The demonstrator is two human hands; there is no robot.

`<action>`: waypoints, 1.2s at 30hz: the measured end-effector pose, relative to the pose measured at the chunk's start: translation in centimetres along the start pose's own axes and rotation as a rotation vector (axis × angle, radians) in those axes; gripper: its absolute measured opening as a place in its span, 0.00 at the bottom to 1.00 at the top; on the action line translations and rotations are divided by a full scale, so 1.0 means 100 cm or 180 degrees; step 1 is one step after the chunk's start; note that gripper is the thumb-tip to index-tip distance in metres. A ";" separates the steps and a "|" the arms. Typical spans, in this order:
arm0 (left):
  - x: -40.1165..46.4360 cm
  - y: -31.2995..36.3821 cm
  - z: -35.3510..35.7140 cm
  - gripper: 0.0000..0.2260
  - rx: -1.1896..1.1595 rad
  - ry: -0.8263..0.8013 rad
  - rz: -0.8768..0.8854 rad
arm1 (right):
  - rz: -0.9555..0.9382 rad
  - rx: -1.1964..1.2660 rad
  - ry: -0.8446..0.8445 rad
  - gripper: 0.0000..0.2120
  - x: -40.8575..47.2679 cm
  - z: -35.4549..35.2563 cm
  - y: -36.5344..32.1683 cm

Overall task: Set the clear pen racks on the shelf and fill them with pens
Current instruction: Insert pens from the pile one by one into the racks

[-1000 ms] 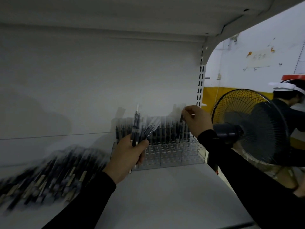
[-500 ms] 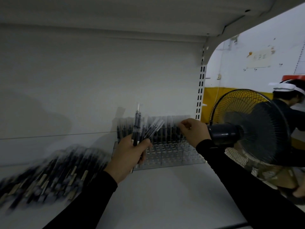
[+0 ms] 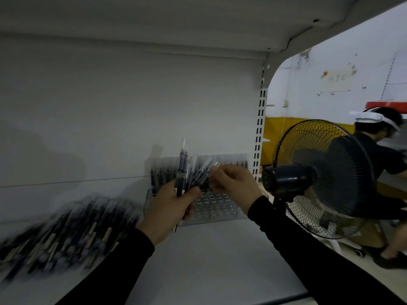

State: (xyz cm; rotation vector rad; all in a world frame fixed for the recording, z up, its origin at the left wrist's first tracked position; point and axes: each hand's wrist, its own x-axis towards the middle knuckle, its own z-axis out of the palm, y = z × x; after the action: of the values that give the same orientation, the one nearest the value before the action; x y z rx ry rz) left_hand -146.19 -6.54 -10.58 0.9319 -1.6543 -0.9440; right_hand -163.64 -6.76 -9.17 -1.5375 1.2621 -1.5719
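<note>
The left hand grips a fanned bunch of pens upright above the shelf. The right hand pinches the clear top of one pen in that bunch. Just behind both hands, a clear pen rack stands at the shelf's back right corner, its rear rows holding pens. A blurred heap of loose pens lies along the left edge.

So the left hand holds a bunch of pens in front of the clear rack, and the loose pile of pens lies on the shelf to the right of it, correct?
Not quite. The head view shows the pile of pens lying to the left of the rack, not the right. The left hand does hold a bunch of pens in front of it.
</note>
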 end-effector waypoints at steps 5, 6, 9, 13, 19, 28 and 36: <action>-0.001 0.001 0.000 0.08 -0.0007 -0.0002 -0.0024 | 0.0325 0.1073 0.0300 0.08 0.003 -0.006 -0.011; 0.000 0.000 -0.001 0.09 -0.0010 0.0007 -0.0025 | 0.0334 0.1216 0.0410 0.08 0.006 -0.012 -0.013; 0.001 0.000 -0.001 0.10 -0.0112 -0.0020 -0.0039 | 0.0273 0.1343 0.0690 0.07 0.015 -0.034 -0.022; 0.002 0.000 -0.001 0.11 -0.0100 -0.0016 -0.0084 | -0.0112 0.0669 0.1124 0.07 0.030 -0.057 -0.021; 0.004 -0.001 0.000 0.07 -0.0228 0.0022 -0.0114 | -0.0525 -0.0793 0.1467 0.07 0.045 -0.069 -0.005; 0.004 -0.002 -0.002 0.07 -0.0314 0.0073 -0.0163 | -0.0410 -0.1746 0.0889 0.15 0.058 -0.062 0.012; 0.004 -0.001 -0.002 0.06 -0.0327 0.0046 -0.0098 | -0.0228 -0.2206 0.0774 0.14 0.053 -0.061 0.026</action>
State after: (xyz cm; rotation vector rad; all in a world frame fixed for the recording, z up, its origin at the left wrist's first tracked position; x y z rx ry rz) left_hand -146.07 -6.93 -10.45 0.8947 -1.5684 -1.0309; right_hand -170.87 -11.15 -8.70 -1.8389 2.0626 -1.4724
